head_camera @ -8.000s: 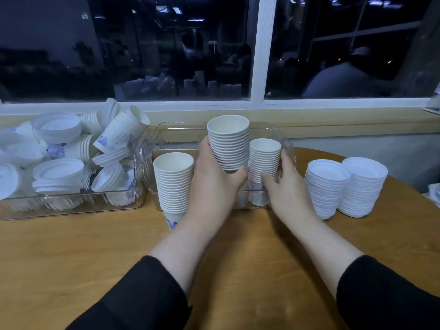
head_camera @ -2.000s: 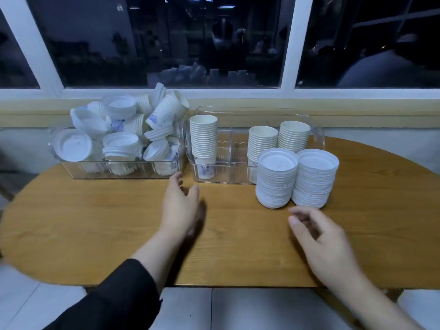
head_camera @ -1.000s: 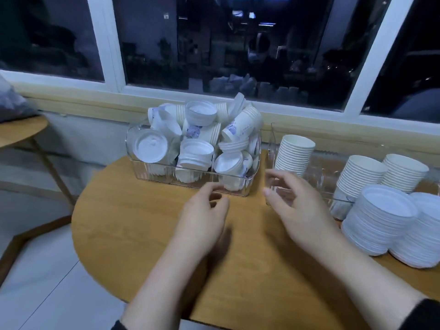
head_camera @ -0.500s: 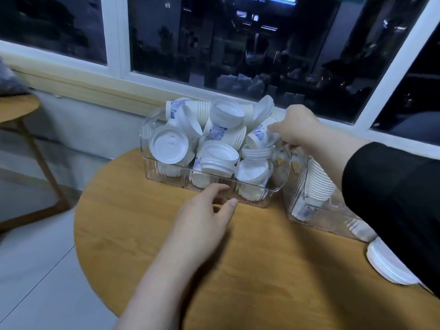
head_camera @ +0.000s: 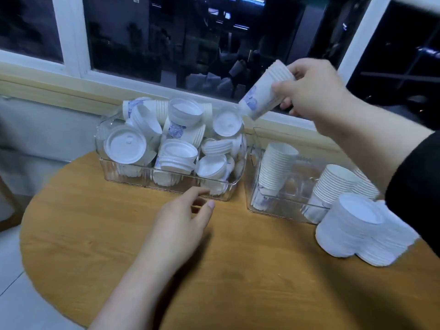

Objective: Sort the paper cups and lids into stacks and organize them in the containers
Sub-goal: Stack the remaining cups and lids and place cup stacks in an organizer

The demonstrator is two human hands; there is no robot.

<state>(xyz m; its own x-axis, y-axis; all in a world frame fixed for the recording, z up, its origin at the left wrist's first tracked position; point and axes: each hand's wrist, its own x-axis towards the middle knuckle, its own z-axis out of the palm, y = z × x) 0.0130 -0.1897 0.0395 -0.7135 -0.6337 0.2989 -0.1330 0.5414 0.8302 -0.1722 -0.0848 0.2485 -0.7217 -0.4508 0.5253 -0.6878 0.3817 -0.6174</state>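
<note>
Cups nested in a short stack (head_camera: pixel 264 94) sit clenched in my right grip (head_camera: pixel 309 91), tilted above the jumbled bin (head_camera: pixel 166 182). Left grip (head_camera: pixel 181 225) hovers released over the counter (head_camera: pixel 71 234). I'd turn the stack upright before nesting it onto the sorted cups (head_camera: pixel 276 167).

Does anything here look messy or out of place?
Yes. The left bin is a jumble of cups and lids lying tilted at all angles. Two lid stacks sit on the table, outside any bin. The right hand holds a cup stack tilted.
</note>
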